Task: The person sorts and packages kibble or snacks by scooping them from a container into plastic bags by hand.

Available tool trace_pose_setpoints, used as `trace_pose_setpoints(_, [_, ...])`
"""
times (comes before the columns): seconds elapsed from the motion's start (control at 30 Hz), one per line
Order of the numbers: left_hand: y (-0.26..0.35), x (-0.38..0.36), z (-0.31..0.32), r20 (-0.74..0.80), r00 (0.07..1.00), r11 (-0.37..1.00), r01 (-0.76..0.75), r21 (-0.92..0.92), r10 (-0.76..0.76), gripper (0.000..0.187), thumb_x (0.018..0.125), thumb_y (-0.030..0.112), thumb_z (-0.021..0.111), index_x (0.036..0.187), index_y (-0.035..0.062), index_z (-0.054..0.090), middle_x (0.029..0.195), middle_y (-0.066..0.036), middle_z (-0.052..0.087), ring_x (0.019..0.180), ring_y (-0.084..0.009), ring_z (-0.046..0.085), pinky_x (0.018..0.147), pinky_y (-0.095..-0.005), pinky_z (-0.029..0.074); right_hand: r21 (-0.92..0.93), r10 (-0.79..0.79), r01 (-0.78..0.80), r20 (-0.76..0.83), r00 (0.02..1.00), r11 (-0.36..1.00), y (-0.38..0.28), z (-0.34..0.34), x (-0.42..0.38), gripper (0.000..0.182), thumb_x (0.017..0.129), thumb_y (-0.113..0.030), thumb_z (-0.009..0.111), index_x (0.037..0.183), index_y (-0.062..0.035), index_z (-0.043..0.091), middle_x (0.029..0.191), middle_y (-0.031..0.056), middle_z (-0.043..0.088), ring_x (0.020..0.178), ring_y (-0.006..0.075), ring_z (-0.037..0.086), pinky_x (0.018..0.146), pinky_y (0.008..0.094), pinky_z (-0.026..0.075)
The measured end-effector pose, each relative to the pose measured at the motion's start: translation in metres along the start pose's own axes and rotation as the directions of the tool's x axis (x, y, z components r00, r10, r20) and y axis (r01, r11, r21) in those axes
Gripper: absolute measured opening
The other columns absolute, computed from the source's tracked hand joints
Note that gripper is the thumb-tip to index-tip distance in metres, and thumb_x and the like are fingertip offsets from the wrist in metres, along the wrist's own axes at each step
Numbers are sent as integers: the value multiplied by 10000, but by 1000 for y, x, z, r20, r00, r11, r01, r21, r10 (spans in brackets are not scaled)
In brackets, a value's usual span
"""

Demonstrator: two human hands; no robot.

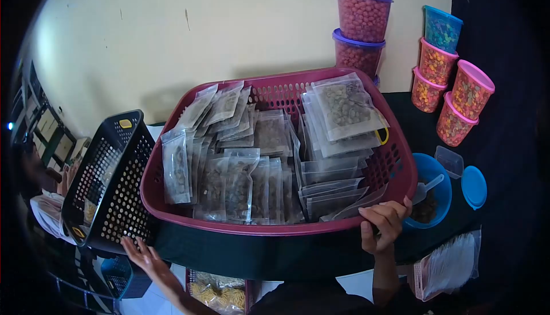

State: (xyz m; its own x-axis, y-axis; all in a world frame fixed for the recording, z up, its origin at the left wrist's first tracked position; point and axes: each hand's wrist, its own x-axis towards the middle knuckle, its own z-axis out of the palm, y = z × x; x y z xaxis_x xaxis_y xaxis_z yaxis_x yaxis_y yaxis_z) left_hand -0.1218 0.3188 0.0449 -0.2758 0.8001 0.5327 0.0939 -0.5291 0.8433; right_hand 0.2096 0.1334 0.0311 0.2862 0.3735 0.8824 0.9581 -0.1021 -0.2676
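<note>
Maroon basket, front-right rim under right hand: fingers curled there, firm grip or light touch can't tell. Left hand released, fingers spread, just beside black basket; contact unclear. Filled clear pouches inside maroon basket, many upright in rows. Right of it: blue tub with scoop. Step looks like steadying maroon basket; shifting it would call for left hand on rim too.

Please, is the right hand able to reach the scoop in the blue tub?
Probably yes: the right hand is at the basket rim, near the open blue tub, and nothing seems to cover the scoop handle.
</note>
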Motion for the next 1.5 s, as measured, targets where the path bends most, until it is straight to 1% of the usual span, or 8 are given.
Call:
trace_pose_setpoints(0.2, [-87, -70, 39, -107, 930, 936, 352, -27, -353, 617, 847, 465, 303, 1310, 120, 85, 1361, -84, 71, 1250, -237, 105, 986, -434, 37, -41, 25, -25, 7, 1000, 999, -1, 1, 0, 170, 705, -257, 514, 734, -128, 621, 696, -31, 533, 757, 140, 452, 936, 392, 160])
trace_pose_setpoints(0.33, [-115, -117, 80, 43, 967, 968, 251, 16, -252, 662, 840, 453, 349, 1307, 100, 40, 1365, -82, 4, 1252, -251, 70, 991, -427, 72, -71, -12, 13, 16, 1000, 997, 3, 0, -1, 165, 708, -269, 518, 747, -146, 619, 708, -39, 532, 760, 135, 451, 915, 394, 175])
trace_pose_setpoints(0.77, [-133, -164, 115, 209, 869, 894, 439, 87, -448, 881, 768, 572, 382, 1279, 20, -77, 1329, -177, -29, 1235, -276, 36, 999, -420, 51, -32, 73, -70, 127, 989, 997, -5, -10, 2, 172, 691, -249, 569, 819, -148, 624, 772, -36, 543, 805, 132, 456, 913, 384, 183])
trace_pose_setpoints(1.0, [-65, -164, 131, 191, 936, 952, 304, -23, -294, 766, 824, 458, 378, 1273, -20, -16, 1329, -201, 7, 1238, -287, 52, 1004, -397, 36, 226, 86, -105, 93, 992, 968, -4, -27, -4, 159, 685, -134, 583, 844, -128, 598, 893, -6, 567, 940, 171, 473, 969, 392, 179])
trace_pose_setpoints(1.13, [-36, -193, 130, 245, 965, 981, -130, 147, 91, 749, 827, 452, 350, 1268, -9, -42, 1332, -205, -49, 1249, -312, -2, 1000, -433, 24, 374, 222, -208, 6, 975, 904, -2, -56, -40, 133, 659, -60, 525, 790, -61, 548, 900, 113, 557, 909, 253, 494, 875, 402, 343])
trace_pose_setpoints(1.27, [34, -234, 162, 187, 943, 955, -245, -170, 275, 826, 788, 472, 409, 1265, -24, -48, 1327, -238, -38, 1247, -337, -12, 1001, -427, 11, 405, 323, -340, 110, 940, 849, 19, -77, -93, 117, 692, -68, 505, 802, -35, 525, 910, 141, 543, 901, 258, 495, 852, 378, 357])
trace_pose_setpoints(1.4, [100, -279, 198, 10, 893, 724, -358, -590, 449, 844, 763, 498, 436, 1278, -22, 16, 1321, -271, -24, 1246, -359, -37, 996, -429, -33, 475, 522, -573, 249, 815, 668, 38, -95, -142, 129, 757, -89, 497, 867, -27, 524, 972, 138, 528, 962, 260, 481, 854, 343, 352])
trace_pose_setpoints(1.5, [126, -315, 200, 111, 855, 665, -306, -681, 507, 786, 754, 515, 437, 1293, 35, 125, 1332, -253, 19, 1246, -371, -25, 965, -506, -69, 523, 683, -851, 639, 353, -50, 49, -113, -158, 301, 854, -211, 354, 1037, 0, 467, 1071, 121, 502, 993, 227, 467, 886, 312, 315])
